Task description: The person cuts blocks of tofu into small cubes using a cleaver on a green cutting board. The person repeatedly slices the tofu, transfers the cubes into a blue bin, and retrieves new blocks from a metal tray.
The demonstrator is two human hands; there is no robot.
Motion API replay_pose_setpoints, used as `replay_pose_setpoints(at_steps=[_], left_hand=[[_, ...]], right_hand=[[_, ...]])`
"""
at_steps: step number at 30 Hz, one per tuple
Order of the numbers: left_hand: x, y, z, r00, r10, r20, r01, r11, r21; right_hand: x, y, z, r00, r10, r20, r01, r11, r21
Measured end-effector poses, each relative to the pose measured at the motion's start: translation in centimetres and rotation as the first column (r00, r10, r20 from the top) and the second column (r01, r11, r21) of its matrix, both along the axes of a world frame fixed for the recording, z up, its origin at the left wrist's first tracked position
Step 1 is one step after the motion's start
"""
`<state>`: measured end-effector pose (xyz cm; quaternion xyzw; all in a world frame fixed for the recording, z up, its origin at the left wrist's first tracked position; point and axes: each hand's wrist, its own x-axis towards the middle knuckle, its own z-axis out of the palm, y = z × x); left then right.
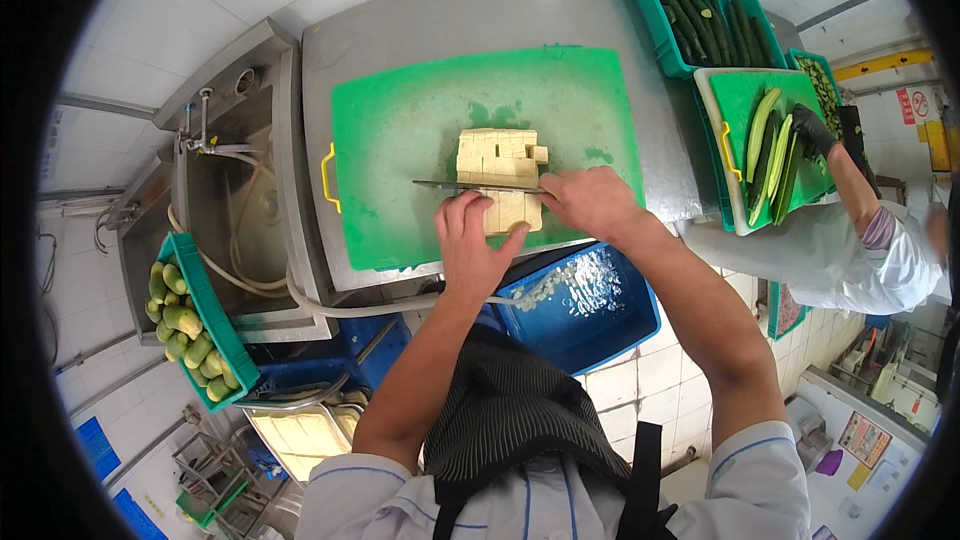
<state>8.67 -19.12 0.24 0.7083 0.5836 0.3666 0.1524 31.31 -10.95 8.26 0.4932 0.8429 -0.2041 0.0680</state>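
Note:
A block of pale tofu (501, 157), scored into several rows of pieces, lies on a large green cutting board (405, 127). One small cube sticks out at its right side. Across the block runs the blade of a knife (472, 186), its tip to the left. My right hand (592, 199) grips the knife at its right end, hiding the handle. My left hand (476, 247) rests on the near part of the tofu, thumb at the front edge and bent fingertips close by the blade.
A steel sink (262, 165) with a hose stands left, beside a teal crate of green radishes (184, 322). Below the table's front edge sits a blue tub of water (577, 307). To the right, a co-worker's gloved hand (814, 131) touches cucumbers (772, 157); a cucumber crate (645, 7) stands behind.

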Motion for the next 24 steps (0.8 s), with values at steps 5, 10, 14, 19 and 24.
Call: replay_pose_setpoints(at_steps=[5,10,14,19,24], left_hand=[[0.0,-0.4,-0.1,0.999,0.035,0.021,-0.035,0.999,0.018],[-0.3,-1.3,-0.2,0.998,0.050,-0.048,-0.046,0.995,0.092],[-0.2,-1.4,-0.5,0.998,0.041,-0.039,-0.037,0.995,0.097],[0.1,-1.2,-0.6,0.998,0.042,-0.039,-0.039,0.996,0.084],[-0.2,-1.1,-0.3,0.999,0.023,-0.043,-0.020,0.997,0.079]], right_hand=[[1.4,-1.1,3.0,0.984,-0.003,-0.179,0.025,0.992,0.123],[2.3,-2.3,5.0,0.997,0.041,-0.058,-0.033,0.990,0.137],[2.5,-2.6,3.7,0.998,0.035,-0.049,-0.029,0.993,0.112],[-0.5,-1.6,-0.8,0.999,-0.007,-0.047,0.007,1.000,-0.001],[0.1,-1.2,0.0,0.998,0.019,-0.060,-0.018,1.000,0.007]])
